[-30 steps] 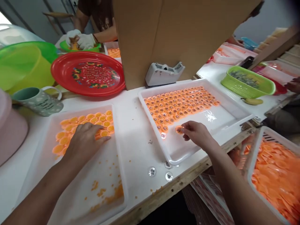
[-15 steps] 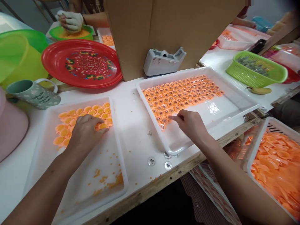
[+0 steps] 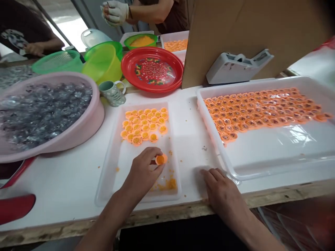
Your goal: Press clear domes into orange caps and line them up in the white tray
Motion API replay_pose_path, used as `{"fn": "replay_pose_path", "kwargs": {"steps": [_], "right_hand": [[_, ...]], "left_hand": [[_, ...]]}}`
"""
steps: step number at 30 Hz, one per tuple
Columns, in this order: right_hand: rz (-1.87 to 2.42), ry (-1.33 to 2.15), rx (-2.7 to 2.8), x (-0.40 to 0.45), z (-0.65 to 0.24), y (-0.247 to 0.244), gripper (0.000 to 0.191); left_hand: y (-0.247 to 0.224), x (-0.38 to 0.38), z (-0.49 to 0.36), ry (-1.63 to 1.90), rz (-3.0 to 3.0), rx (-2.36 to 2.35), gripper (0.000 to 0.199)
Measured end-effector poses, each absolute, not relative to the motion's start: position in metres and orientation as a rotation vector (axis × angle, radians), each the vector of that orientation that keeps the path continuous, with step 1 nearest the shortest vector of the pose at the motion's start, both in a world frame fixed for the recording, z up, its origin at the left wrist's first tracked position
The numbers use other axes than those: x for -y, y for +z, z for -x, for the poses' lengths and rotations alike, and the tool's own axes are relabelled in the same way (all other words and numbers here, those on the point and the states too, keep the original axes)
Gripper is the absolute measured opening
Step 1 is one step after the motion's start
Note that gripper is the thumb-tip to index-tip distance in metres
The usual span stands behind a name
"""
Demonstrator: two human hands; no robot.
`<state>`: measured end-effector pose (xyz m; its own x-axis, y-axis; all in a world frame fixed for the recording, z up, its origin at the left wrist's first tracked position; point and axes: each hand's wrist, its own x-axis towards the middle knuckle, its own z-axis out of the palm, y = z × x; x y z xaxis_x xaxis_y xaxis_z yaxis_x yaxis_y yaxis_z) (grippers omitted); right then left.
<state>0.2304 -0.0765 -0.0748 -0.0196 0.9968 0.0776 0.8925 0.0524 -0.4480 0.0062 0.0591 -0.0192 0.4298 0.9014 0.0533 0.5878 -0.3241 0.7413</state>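
Observation:
My left hand (image 3: 146,165) pinches a small orange plastic cup (image 3: 161,159) with orange-yellow filling. It is above the smaller white tray (image 3: 110,179), where rows of similar filled cups (image 3: 143,127) stand at the far end and orange crumbs (image 3: 170,184) lie at the near end. Between the trays, my right hand (image 3: 223,191) rests on the white table, fingers bent down and close together; whatever is under the fingertips is hidden. Just beyond it, the larger white tray (image 3: 274,170) holds rows of orange cups (image 3: 259,108) topped with clear printed discs.
A pink basin (image 3: 91,129) full of clear discs stands left. Behind the trays are a mug (image 3: 112,94), red plates (image 3: 153,71), green bowls (image 3: 103,64), a tape dispenser (image 3: 232,69) and a cardboard panel (image 3: 251,31). A co-worker's gloved hand (image 3: 116,13) shows at the back.
The view has swung left. My left hand has lifted a cup away from the rows, towards me. My right hand has left the larger tray's cups and come down onto the table beside it.

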Motion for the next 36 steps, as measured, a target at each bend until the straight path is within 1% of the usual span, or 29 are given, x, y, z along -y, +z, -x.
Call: {"fn": "replay_pose_path", "kwargs": {"steps": [2,5,7,9,12,15,17,20,23,25,26,29,31,34,36], "right_hand": [[1.846,0.494,1.797,0.073,-0.229,-0.069,0.033],[1.771,0.886,1.446,0.060,-0.217,-0.048,0.020],[1.678,1.137,1.212,0.049,-0.207,-0.033,0.015],[1.553,1.301,1.027,0.038,-0.197,-0.022,0.018],[1.410,1.431,0.873,0.026,-0.185,-0.016,0.025],[1.392,1.492,0.831,0.019,-0.177,-0.017,0.029],[1.406,1.506,0.835,0.017,-0.174,-0.019,0.031],[1.417,1.533,0.847,0.014,-0.174,-0.019,0.029],[1.444,1.562,0.941,0.012,-0.176,-0.016,0.019],[1.498,1.526,1.097,0.010,-0.178,-0.012,0.007],[1.530,1.481,1.200,0.009,-0.179,-0.010,0.004],[1.588,1.263,1.510,0.007,-0.179,-0.005,0.015],[1.598,1.125,1.618,0.008,-0.177,-0.004,0.019],[1.642,0.945,1.591,0.014,-0.170,-0.006,0.014],[1.647,0.887,1.510,0.021,-0.164,-0.010,0.009]], "left_hand": [[-0.017,-0.051,-0.002,0.626,-1.989,-1.275,0.023],[-0.012,-0.045,0.001,0.641,-1.947,-1.310,0.023],[-0.010,-0.042,0.001,0.639,-1.887,-1.305,0.022],[-0.009,-0.038,0.001,0.652,-1.804,-1.286,0.024],[-0.010,-0.034,0.000,0.677,-1.645,-1.256,0.030],[-0.009,-0.029,-0.003,0.642,-1.528,-1.211,0.026],[-0.010,-0.027,-0.004,0.621,-1.484,-1.163,0.024],[-0.013,-0.023,-0.004,0.582,-1.446,-1.117,0.029],[-0.015,-0.020,-0.002,0.525,-1.473,-1.126,0.033],[-0.014,-0.019,-0.001,0.494,-1.538,-1.107,0.029],[-0.014,-0.019,-0.001,0.483,-1.570,-1.089,0.027],[-0.010,-0.019,-0.002,0.476,-1.601,-1.055,0.029],[-0.008,-0.019,-0.002,0.484,-1.541,-1.042,0.030],[-0.007,-0.018,-0.001,0.575,-1.412,-1.046,0.023],[-0.009,-0.016,-0.001,0.678,-1.399,-1.077,0.021]]}}
